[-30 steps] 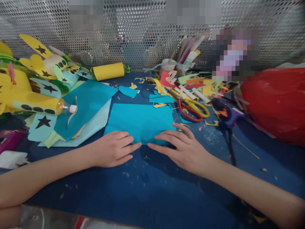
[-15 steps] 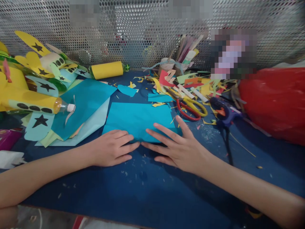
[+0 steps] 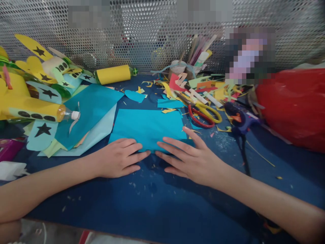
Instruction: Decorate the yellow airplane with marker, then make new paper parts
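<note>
A rectangular sheet of blue paper [image 3: 149, 123] lies on the dark blue tabletop [image 3: 142, 210] in front of me. My left hand [image 3: 120, 157] rests palm down over its near left corner, fingers extended toward the middle. Over the near right part of the sheet lies my right hand [image 3: 189, 156], fingers spread and the thumb pointing up and away. Both hands press on the near edge and grip nothing. Beyond the right hand are scissors [image 3: 203, 113] with red and yellow handles. A small blue paper strip [image 3: 169, 103] lies past the sheet's far edge.
Bottle planes covered in yellow paper [image 3: 43, 106] and more coloured sheets [image 3: 88, 112] fill the left side. A yellow-wrapped bottle [image 3: 113, 74] lies at the back. Paper scraps [image 3: 200, 89], a glue gun [image 3: 242, 118] and a red bag [image 3: 294, 105] occupy the right. Perforated metal [image 3: 142, 37] stands behind.
My right hand has lowered onto the paper, its thumb and fingers settling slightly downward. My left hand stays almost still. The sheet has not visibly moved.
</note>
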The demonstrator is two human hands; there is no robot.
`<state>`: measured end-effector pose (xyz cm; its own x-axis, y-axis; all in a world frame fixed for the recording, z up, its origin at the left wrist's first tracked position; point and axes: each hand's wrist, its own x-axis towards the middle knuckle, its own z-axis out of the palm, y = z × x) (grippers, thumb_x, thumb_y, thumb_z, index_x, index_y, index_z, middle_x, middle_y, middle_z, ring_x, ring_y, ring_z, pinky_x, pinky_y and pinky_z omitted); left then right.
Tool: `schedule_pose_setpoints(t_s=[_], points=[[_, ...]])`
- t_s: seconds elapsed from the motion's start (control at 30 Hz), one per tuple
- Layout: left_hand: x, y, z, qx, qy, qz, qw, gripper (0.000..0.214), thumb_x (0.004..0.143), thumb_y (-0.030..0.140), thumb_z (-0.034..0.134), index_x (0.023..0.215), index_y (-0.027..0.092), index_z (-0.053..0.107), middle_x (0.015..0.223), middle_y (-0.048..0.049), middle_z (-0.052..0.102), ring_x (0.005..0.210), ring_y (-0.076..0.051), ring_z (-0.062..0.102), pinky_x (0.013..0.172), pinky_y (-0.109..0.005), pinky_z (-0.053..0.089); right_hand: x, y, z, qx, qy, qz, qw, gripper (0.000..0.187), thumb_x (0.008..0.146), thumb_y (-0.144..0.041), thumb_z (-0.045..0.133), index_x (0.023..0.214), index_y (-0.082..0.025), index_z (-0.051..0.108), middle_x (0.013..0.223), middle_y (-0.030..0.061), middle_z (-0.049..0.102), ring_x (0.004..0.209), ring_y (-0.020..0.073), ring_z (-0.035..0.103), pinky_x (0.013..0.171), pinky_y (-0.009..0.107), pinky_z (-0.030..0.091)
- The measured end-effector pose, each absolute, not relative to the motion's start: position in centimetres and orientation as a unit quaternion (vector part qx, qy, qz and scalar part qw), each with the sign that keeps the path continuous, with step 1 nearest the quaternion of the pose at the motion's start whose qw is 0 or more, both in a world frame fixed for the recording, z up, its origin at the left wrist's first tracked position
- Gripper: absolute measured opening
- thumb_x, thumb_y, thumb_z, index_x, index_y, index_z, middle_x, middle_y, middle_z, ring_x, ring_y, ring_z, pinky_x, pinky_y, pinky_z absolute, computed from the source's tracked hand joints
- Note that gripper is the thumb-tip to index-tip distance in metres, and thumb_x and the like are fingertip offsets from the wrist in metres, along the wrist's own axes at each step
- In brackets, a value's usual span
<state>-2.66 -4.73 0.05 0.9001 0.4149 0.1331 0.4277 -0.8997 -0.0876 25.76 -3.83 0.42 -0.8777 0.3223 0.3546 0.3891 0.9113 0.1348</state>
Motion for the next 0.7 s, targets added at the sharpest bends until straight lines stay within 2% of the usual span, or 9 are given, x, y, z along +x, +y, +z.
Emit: schedule_pose_setpoints(t_s=[0.13,0.27,0.43,0.57,0.7], points=[[-2.7,-4.8,0.1,-0.972,-0.223,-0.051,0.044,0.044,0.101,0.035,0.036,0.137,0.013,0.050,0.117,-0.0143,0.064,0.105,-0.027,0.059,0.091,-0.041,0.048,25.9,-3.8,1.3,-0.146,-0.961,-0.149,0.179,0.022,0.096,-0.032,0.055,0.107,-0.024,0.071,0.113,0.0037,0.074,0.109,0.0230,0.066,0.111,0.050,0.044],[-2.7,-4.7,0.4,-0.974,-0.219,-0.031,0.040,0.045,0.102,0.035,0.033,0.139,0.013,0.048,0.117,-0.0144,0.064,0.109,-0.026,0.058,0.095,-0.040,0.046,26.7,-3.4,2.1,-0.104,-0.967,-0.113,0.201,0.015,0.091,-0.025,0.060,0.099,-0.028,0.073,0.098,-0.0001,0.077,0.096,0.0192,0.070,0.104,0.039,0.052],[-2.7,-4.7,0.5,-0.975,-0.218,-0.033,0.040,0.046,0.102,0.035,0.033,0.138,0.013,0.049,0.114,-0.0152,0.064,0.110,-0.025,0.058,0.097,-0.039,0.045,28.2,-2.7,1.9,-0.077,-0.971,-0.061,0.217,0.010,0.087,-0.025,0.063,0.090,-0.026,0.072,0.090,0.0020,0.077,0.089,0.0184,0.071,0.095,0.039,0.058],[-2.8,-4.7,0.5,-0.974,-0.221,-0.037,0.034,0.046,0.102,0.035,0.033,0.138,0.012,0.049,0.114,-0.0157,0.064,0.110,-0.026,0.057,0.096,-0.040,0.046,29.4,-1.9,1.6,-0.043,-0.972,-0.088,0.213,0.012,0.086,-0.030,0.064,0.076,-0.025,0.070,0.085,0.0042,0.077,0.083,0.0184,0.072,0.084,0.037,0.061],[-2.8,-4.6,0.4,-0.975,-0.219,-0.039,0.020,0.046,0.101,0.034,0.038,0.140,0.012,0.047,0.116,-0.0154,0.063,0.110,-0.027,0.057,0.096,-0.041,0.046,29.9,-1.6,1.9,-0.111,-0.948,-0.112,0.276,0.014,0.084,-0.027,0.065,0.071,-0.029,0.069,0.080,-0.0009,0.077,0.081,0.0193,0.070,0.083,0.039,0.057]])
